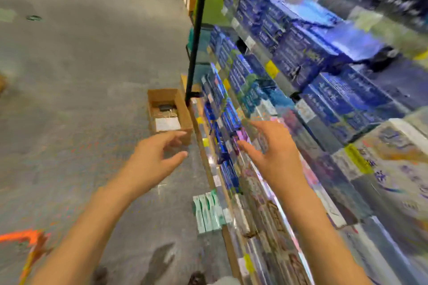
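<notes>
Grey speckled floor (81, 65), matt and slightly mottled, is seen filling the left half of the view, and tall shelving (206, 164) is seen running along the right, its lowest tier edged with a pale wooden lip. 1 black post (196, 37), thin and straight, is seen at the far end of the shelving. The upper tiers are packed with large blue boxes (301, 53), glossy and rectangular, stacked flat with printed faces outward; much of their print is lost to blur. Yellow tags (271, 69) are stuck along the tier fronts. 1 open cardboard box (183, 111), brown and oblong, is set on the floor just beside the foot of the post, with a white sheet (167, 124) lying inside it. Mint-green packs (208, 213) are laid in a row on the floor against the lowest tier. The small blue packs (225, 118) are stood on edge in a low tier, just beyond the fingertips. The right hand (275, 152) is held wide, fingers spread and nothing held, in front of those packs; whether they are touched cannot be told. The left hand (152, 157) is held wide too, thumb and forefinger apart, empty, above the floor near the cardboard box.
</notes>
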Motion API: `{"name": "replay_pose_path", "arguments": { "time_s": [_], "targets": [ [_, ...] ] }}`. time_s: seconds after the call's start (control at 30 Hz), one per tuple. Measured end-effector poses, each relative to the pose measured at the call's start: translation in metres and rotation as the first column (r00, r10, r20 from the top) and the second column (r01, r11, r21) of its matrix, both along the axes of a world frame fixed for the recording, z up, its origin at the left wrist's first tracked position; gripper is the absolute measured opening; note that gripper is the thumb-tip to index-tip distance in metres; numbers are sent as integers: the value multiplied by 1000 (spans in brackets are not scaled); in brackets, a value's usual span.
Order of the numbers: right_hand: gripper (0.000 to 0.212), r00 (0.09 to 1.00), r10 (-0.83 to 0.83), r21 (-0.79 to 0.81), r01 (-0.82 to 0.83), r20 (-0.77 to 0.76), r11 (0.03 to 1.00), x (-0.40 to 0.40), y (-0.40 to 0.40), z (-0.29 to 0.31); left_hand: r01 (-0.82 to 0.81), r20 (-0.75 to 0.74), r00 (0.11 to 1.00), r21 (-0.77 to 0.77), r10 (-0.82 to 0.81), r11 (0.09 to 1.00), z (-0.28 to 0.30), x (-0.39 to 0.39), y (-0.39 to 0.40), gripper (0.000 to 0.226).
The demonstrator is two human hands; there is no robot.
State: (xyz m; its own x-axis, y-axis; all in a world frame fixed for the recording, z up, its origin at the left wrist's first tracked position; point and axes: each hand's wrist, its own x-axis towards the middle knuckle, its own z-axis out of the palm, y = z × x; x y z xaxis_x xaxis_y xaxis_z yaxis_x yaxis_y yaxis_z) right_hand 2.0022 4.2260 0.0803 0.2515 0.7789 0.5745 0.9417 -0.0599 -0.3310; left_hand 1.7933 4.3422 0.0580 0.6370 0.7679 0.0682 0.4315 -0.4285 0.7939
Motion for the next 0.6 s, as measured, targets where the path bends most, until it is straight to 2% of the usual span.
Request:
{"name": "replay_pose_path", "arguments": {
  "time_s": [0.17, 0.37, 0.5, 0.6],
  "targets": [
    [46, 995, -99, -77, 98, -13, 992, 62, -3, -43, 82, -69, 994, -42, -85, 996, -41, 77, 14, 38],
    [45, 960, -191, -225, 144, -204, 964, 90, 7, -118, 221, -228, 945, -90, -236, 971, -107, 126, 47, 40],
    [39, 859, -363, -421, 197, -362, 885, 108, 12, -225, 342, -369, 864, -70, -343, 937, -204, 162, 72, 45],
    [41, 724, -518, -567, 213, -455, 796, 112, 10, -343, 519, -509, 726, -37, -463, 854, -318, 197, 82, 51]
  ]
}}
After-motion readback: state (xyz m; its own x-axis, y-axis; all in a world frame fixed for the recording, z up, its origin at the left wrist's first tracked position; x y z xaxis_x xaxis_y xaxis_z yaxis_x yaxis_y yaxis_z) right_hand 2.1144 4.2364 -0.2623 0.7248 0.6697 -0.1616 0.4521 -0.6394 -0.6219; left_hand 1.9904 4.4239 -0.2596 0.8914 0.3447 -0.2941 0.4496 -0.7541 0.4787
